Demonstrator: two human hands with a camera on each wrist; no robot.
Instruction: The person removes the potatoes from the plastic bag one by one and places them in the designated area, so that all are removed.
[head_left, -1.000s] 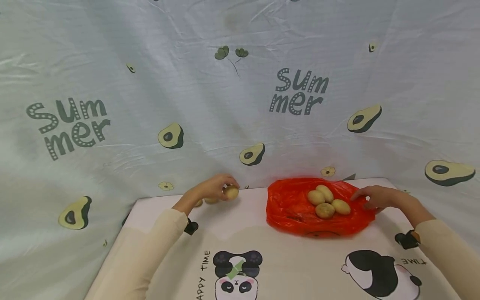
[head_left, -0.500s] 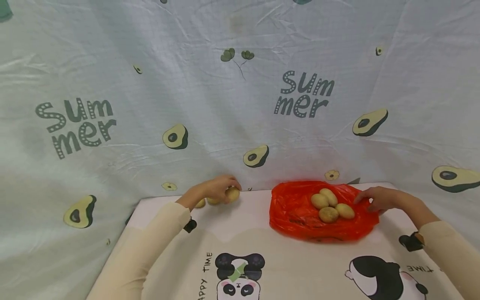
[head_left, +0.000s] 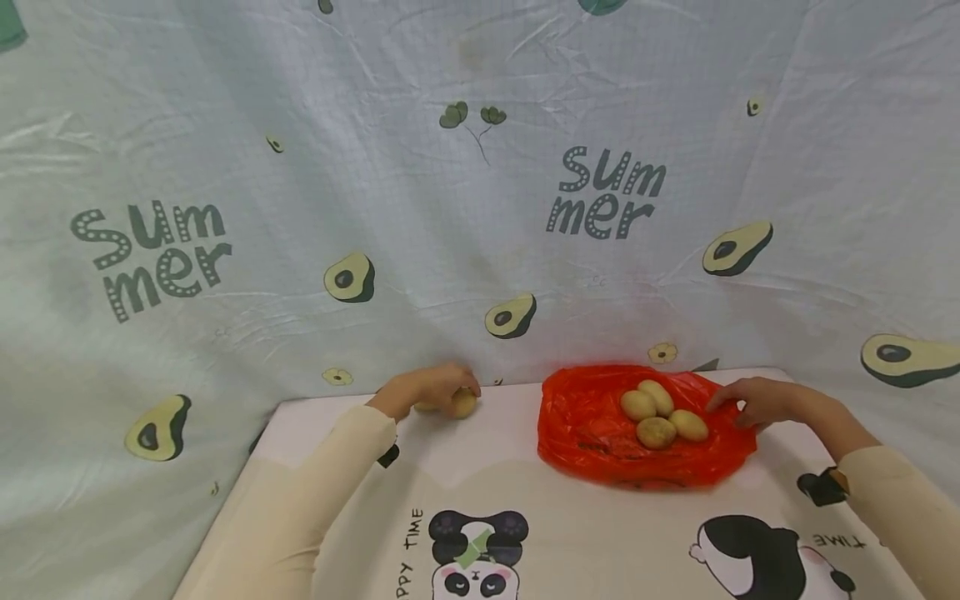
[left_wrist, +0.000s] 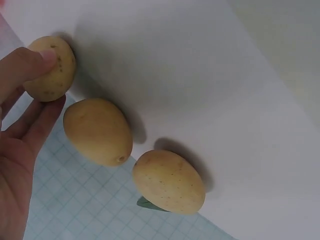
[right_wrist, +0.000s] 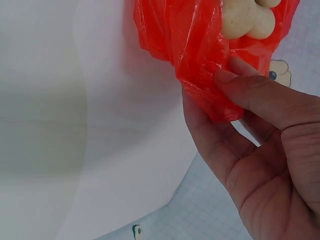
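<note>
My left hand (head_left: 438,387) holds a potato (left_wrist: 50,75) near the table's far edge, its thumb pressed on the upper side and fingers beneath. Beside it in the left wrist view lie a second potato (left_wrist: 97,131) and a third potato (left_wrist: 169,181); in the head view the hand mostly hides them. On the right, my right hand (head_left: 768,400) pinches the rim of a red plastic bag (right_wrist: 200,65) between thumb and fingers. The bag lies spread open on the table, with several potatoes (head_left: 656,432) clustered inside.
A white table (head_left: 480,467) printed with a panda (head_left: 476,554) and lettering spans the front. Behind it hangs a pale curtain (head_left: 420,208) with avocado and "summer" prints. Dark camera mounts (head_left: 823,486) sit at the wrists.
My left hand and its potato have come down and slightly towards me, now covering more of the potatoes beside it. The right hand stays at the bag's rim; the bag barely moves.
</note>
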